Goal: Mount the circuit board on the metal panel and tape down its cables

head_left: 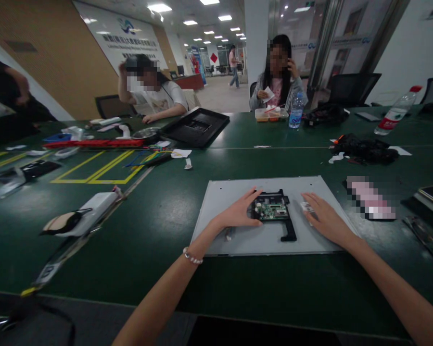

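A pale grey flat panel [234,242] lies on the green table in front of me. On its middle sits a black plastic bracket [289,230] with a green circuit board [272,210] in it. My left hand [240,211] grips the bracket's left side, thumb at the lower edge and fingers at the upper. To the right, my right hand [324,218] rests over the panel with fingers stretched out. A small whitish piece [306,206], partly hidden, shows by its fingertips; its kind is unclear.
A blurred pink item [370,197] lies right of the panel. White power strip [101,204] and its cable are at left. Further back are a black frame [198,126], a bundled black item [368,148], a water bottle [296,111] and a red-capped bottle [397,111]. Two people sit opposite.
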### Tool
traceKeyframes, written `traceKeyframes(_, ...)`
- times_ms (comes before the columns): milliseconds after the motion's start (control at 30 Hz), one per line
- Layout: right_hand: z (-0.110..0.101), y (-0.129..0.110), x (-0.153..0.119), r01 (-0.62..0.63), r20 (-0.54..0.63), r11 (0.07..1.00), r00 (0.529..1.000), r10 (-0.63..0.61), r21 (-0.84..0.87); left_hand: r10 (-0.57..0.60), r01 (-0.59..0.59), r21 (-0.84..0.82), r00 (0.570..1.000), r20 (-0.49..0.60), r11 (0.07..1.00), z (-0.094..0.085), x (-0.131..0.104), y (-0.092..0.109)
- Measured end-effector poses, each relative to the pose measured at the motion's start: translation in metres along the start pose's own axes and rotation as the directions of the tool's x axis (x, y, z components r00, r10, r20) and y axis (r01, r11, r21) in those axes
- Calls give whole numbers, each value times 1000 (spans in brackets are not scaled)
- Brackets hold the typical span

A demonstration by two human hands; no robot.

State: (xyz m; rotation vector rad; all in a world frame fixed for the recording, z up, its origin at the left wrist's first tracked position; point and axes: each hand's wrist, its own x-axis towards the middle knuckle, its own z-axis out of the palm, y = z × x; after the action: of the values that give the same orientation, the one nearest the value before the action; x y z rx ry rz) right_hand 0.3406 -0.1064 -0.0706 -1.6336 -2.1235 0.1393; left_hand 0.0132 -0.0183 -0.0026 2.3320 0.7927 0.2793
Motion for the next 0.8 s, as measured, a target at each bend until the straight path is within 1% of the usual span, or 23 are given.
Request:
traceKeyframes(100, -2, -1, -1, -3, 35, 1000, 999, 3, -6, -17, 17, -7, 1000, 1, 1000, 1, -1, 1)
traceKeyframes(233, -12, -5, 2, -8, 74, 1000, 997, 7, 23, -33, 33, -26, 999, 6, 999, 2, -2, 1)
traceKeyframes(333, -20, -11, 10, -22, 92, 995, 996, 13, 98, -22, 22, -20, 1000, 4, 1000, 2, -1, 1)
traceKeyframes(433, -24, -22, 21, 26, 150, 983, 987, -53, 181, -3, 3, -15, 1000, -6, 1000, 3, 0, 1)
traceKeyframes(500, -23, -32, 30, 83, 190, 974, 974, -124, 211, 3, -3, -13, 1000, -17, 1000, 4, 1, 2)
traceKeyframes(600, -16, -43, 42, 146, 201, 961, 960, -195, 236, 8, -8, -10, 999, -31, 1000, 5, 2, 3)
traceKeyframes(700, -7, -47, 51, 155, 192, 947, 958, -214, 280, 18, -19, -10, 999, -27, 1000, 5, 2, 3)
traceKeyframes(800, 0, -46, 51, 145, 160, 940, 966, -202, 309, 6, -6, -26, 1000, -22, 1000, 5, 1, 4)
